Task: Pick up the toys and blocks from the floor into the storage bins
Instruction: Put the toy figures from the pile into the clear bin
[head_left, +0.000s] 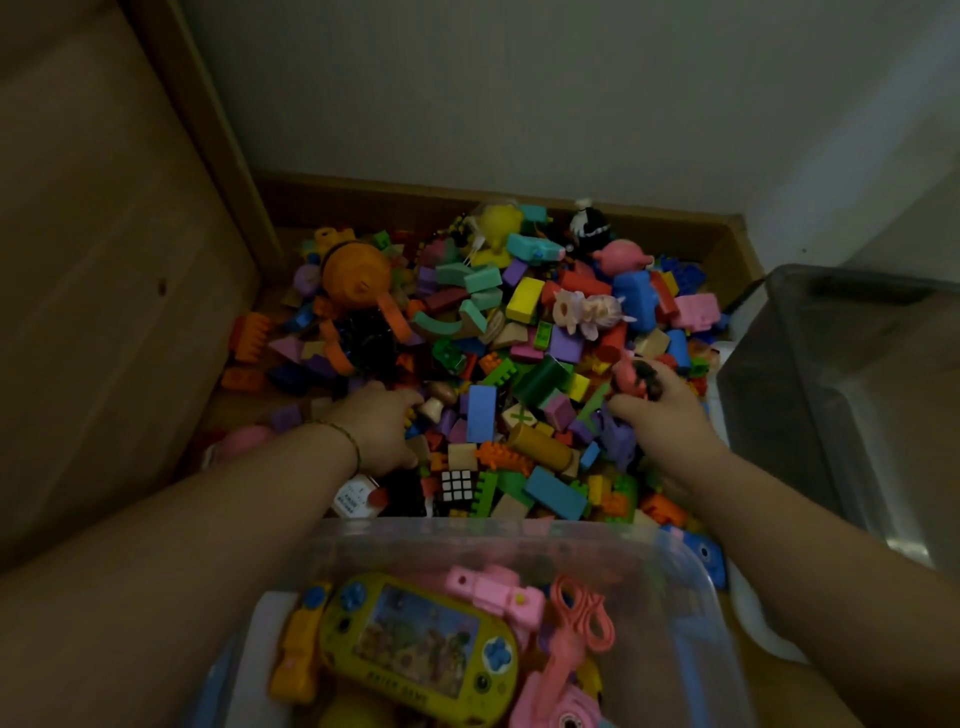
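Curled round a small pink toy (635, 381), the right hand (662, 415) should lift it straight into the near clear bin (597, 540); the left hand (382, 423), buried among blocks (480, 413), hides its grasp.

Yellow handheld game (415, 636), pink scissors (563, 649), orange round toy (356, 273), black puzzle cube (457, 486) with white squares, pink-and-black figure (631, 376)

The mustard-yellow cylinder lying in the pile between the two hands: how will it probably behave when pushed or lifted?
The mustard-yellow cylinder lies on its round side, so a push would likely roll it. It looks like a stiff, solid block, probably light. The orange block beside it may shift when it is lifted.
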